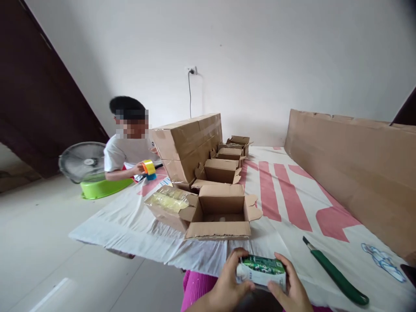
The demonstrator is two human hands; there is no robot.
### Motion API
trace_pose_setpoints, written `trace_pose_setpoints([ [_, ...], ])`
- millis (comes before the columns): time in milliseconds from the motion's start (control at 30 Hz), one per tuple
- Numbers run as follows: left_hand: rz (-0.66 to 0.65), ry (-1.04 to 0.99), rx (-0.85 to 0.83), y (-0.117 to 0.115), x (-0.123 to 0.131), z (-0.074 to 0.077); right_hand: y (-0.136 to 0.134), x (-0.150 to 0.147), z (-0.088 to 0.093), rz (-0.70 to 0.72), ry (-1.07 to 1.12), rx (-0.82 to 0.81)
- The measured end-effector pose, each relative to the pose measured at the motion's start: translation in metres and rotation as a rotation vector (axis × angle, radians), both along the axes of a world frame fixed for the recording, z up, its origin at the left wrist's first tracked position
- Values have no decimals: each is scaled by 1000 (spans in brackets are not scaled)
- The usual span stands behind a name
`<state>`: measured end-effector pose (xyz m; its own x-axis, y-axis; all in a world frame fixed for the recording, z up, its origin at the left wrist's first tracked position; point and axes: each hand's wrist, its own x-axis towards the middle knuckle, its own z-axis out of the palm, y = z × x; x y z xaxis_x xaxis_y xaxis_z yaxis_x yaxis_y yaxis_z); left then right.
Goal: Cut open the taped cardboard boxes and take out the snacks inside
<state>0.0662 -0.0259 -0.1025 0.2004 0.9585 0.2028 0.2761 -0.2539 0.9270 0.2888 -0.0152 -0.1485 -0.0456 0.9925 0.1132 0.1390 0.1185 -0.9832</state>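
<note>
Between my two hands, over the table's front edge, I hold a small green and white packet [261,269] with printed sides. My left hand [232,279] grips its left end, thumb in front and fingers behind. At the right end, my right hand [290,284] is closed on it in the same way. Just beyond the packet stands an open cardboard box [217,229] with its flaps folded out. To the right of my right hand lies a utility knife [338,275] with a green handle, its blade pointing away from me.
More open boxes [221,171] line up behind the first, beside a stack of closed boxes [188,147]. A taped box [169,206] lies at left. A large cardboard panel [351,169] stands at right. Across the table, a person [120,151] holds a tape roll [149,167] near a fan [86,162].
</note>
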Motion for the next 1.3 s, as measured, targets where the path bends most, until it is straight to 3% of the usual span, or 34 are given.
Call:
trace_pose_setpoints([
  [200, 66, 133, -12, 3, -32, -3, 19, -30, -13, 91, -95, -6],
  [467, 197, 267, -65, 11, -72, -6, 39, -65, 0, 309, -129, 99],
  [600, 312, 255, -165, 23, -78, -5, 56, -76, -12, 303, -159, 131],
  [733, 386, 209, -200, 39, -77, -8, 64, -83, -29, 174, -78, 182],
  [867, 493, 241, -158, 53, -74, -14, 62, -87, -42, 72, -52, 204],
  [1067, 523, 310, -139, 75, -68, -14, 66, -87, -56, 32, -69, 211],
  [1200, 520, 324, -173, 91, -69, -15, 78, -82, -56, 89, -36, 67],
  [1300, 518, 306, -174, 97, -70, -18, 98, -81, -40, 36, -90, 56],
])
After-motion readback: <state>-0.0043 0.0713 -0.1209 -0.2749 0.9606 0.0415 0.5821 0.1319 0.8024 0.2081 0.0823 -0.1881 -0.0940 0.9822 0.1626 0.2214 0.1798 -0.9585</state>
